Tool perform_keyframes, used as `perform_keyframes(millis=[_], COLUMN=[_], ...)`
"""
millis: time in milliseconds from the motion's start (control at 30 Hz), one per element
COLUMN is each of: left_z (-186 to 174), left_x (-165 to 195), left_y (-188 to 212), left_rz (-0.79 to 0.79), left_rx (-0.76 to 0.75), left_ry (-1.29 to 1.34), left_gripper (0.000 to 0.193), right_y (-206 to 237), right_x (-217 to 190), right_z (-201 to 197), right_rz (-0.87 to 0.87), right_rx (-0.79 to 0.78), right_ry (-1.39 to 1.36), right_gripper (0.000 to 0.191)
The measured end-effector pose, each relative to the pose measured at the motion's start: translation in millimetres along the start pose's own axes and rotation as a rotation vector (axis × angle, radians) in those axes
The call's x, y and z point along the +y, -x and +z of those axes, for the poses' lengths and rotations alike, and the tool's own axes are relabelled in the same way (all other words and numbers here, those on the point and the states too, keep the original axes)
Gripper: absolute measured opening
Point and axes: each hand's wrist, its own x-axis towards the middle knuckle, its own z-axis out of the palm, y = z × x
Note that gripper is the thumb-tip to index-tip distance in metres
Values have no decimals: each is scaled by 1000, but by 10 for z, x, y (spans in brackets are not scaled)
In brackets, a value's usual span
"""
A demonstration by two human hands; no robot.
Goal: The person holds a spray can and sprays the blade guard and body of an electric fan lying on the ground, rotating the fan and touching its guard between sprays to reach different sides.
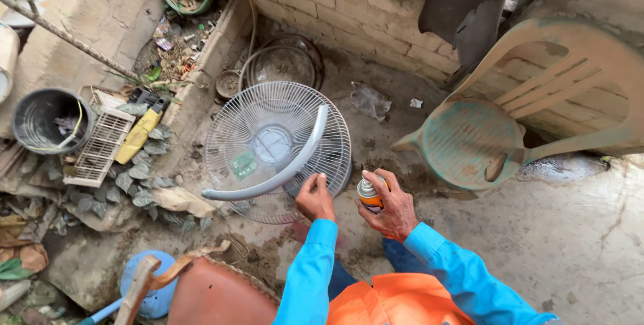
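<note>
Head view, with the fan grille as the landmark:

- You are looking down at a round white wire fan grille [275, 147] lying on the dirty concrete floor [577, 244], with a curved grey plastic arm [282, 164] lying across it from upper right to lower left.
- Your right hand [391, 209] is curling closed around an orange spray can [368, 194], held upright just off the grille's near right edge, with its top towards the wires.
- Your left hand [315, 197] is hovering at the grille's near rim, fingers loosely bent and nothing in its grasp; whether a fingertip is touching the wire, you cannot tell from here.
- The grille is lying ahead of and slightly left of both hands; your left hand is the nearer one, and the can is sitting a little to the right of it.
- The grey arm's long axis is running diagonally, its lower end pointing away to the left of your left hand.
- A second wire grille [282, 63] is leaning against the brick wall [362, 16] behind the landmark grille.
- To the right of the grille a dusty plastic chair [483, 137] is standing close by, narrowing the room on that side.
- To the left, a yellow bottle [139, 134], a white slatted crate [100, 144] and a black bucket [50, 120] are sitting among dry leaves, well apart from your hands.
- Bare floor is lying open between the grille's right edge and the chair, and on the near right beside your sleeve.
</note>
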Motion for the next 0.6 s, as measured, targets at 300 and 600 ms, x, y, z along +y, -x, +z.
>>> perform_keyframes(millis=[300,600], left_z=[195,251], left_x=[42,24], left_y=[76,32], left_rz=[41,85], left_rx=[237,278], left_ry=[-184,-169], left_gripper=[22,16], right_y=[-37,-114], right_x=[342,447], right_z=[-340,-428], right_rz=[-24,-30], right_rx=[-89,-148], right_ry=[-18,-66], right_gripper=[79,78])
